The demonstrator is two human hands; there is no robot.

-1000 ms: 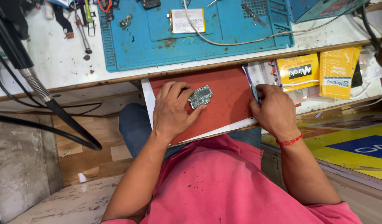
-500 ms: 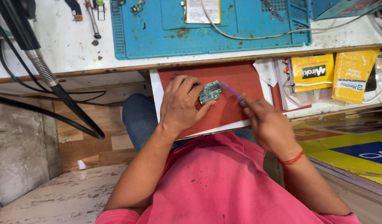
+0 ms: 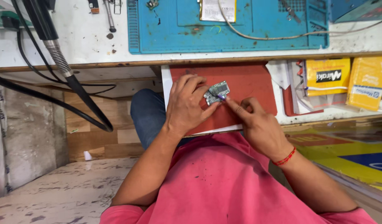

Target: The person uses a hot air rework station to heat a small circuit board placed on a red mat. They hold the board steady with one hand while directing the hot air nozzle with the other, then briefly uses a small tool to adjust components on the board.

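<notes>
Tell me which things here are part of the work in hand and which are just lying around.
In use:
left hand, holding the circuit board
right hand, pressing a small purple-tipped tool to the board
red pad beneath

Lying about:
blue mat
yellow packets
black hose
white cable

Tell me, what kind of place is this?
Probably an electronics repair bench. The left hand holds a small circuit board that the right hand pokes with a thin tool, and a blue work mat with tools lies on the white bench.
</notes>
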